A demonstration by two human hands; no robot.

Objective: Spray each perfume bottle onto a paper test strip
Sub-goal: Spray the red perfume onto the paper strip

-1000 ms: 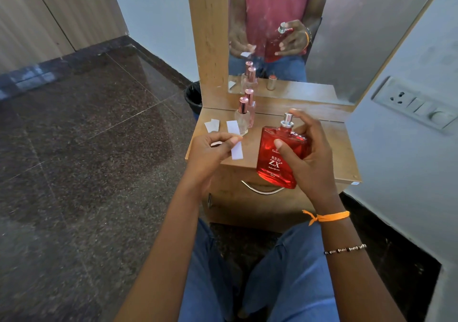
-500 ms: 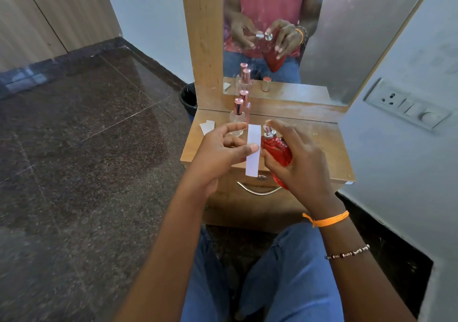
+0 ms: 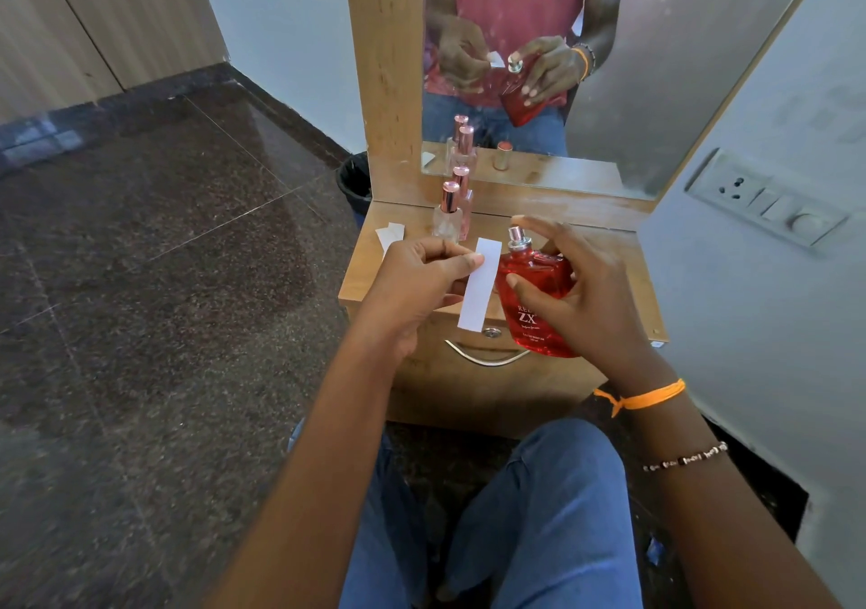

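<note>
My right hand (image 3: 586, 299) grips a red square perfume bottle (image 3: 532, 299) with a silver spray nozzle, tilted slightly left, with the index finger stretched just above the nozzle. My left hand (image 3: 421, 280) pinches a white paper test strip (image 3: 480, 282) held upright just left of the nozzle. Two small clear bottles with pink caps (image 3: 452, 214) stand at the back left of the wooden dressing table (image 3: 609, 252). Spare white strips (image 3: 389, 236) lie at the table's left edge.
A mirror (image 3: 609, 93) rises behind the table and reflects my hands and the bottles. A drawer with a metal handle (image 3: 487, 355) sits below the tabletop. A wall with a socket panel (image 3: 768, 200) stands close on the right. A dark bin (image 3: 354, 177) stands left of the table.
The left hand lifted the strip from the table and brought it upright beside the nozzle. The right hand tilted the red bottle toward the strip and now holds it more upright.
</note>
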